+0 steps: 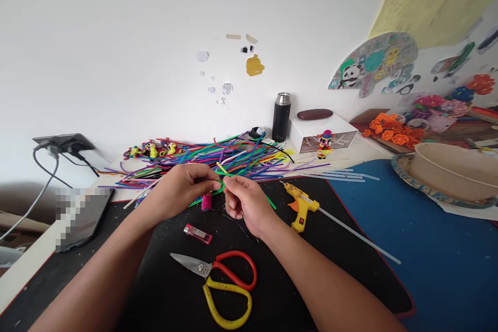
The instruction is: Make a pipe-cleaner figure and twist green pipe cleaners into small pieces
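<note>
My left hand (185, 189) and my right hand (248, 201) meet over the front of the black mat. Both are closed in a pinch on a green pipe cleaner (222, 184), partly hidden by the fingers. A yellow piece (221, 167) sticks up between the fingertips. Just below my left fingers is a small magenta wound piece (206, 202); whether that hand holds it, I cannot tell. A red lighter (198, 234) and open-handled scissors (216, 280), one handle red and one yellow, lie nearer me. To the right rests a yellow glue gun (301, 206) with a glue stick in it.
Many coloured pipe cleaners (194, 158) lie heaped behind my hands. Beyond them stand a black thermos (281, 118), a white box (322, 132) and a small figure (324, 144). A tablet (87, 218) is at the left, a beige basin (451, 171) at the right.
</note>
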A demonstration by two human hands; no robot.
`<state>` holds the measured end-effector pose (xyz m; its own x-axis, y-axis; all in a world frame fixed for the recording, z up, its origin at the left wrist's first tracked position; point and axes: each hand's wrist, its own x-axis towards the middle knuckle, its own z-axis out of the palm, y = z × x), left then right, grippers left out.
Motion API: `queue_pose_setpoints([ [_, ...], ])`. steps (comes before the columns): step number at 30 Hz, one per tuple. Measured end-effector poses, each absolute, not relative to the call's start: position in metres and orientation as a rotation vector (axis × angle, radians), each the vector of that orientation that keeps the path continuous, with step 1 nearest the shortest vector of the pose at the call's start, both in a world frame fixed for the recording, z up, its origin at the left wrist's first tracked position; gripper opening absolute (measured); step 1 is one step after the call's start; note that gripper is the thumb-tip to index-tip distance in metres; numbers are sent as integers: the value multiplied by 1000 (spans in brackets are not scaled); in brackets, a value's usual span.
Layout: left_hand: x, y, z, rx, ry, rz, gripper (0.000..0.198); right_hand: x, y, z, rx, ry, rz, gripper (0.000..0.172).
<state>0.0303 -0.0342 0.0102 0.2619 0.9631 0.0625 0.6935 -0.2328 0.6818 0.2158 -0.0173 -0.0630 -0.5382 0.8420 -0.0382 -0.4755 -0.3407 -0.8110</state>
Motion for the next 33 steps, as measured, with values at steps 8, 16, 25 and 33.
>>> queue_pose_setpoints([
  [8,33,-35,8,1859,1400,689,27,218,-18,-59,-539,-990,2028,51],
  [16,44,-36,8,1816,1483,662,24,218,-13,-66,-625,-994,1999,51],
  [25,51,-25,-4,1466,1311,899,45,217,-13,-63,-653,-897,1915,54],
  [33,52,-22,-8,1317,1254,1086,45,217,-12,-61,-674,-926,1836,57],
])
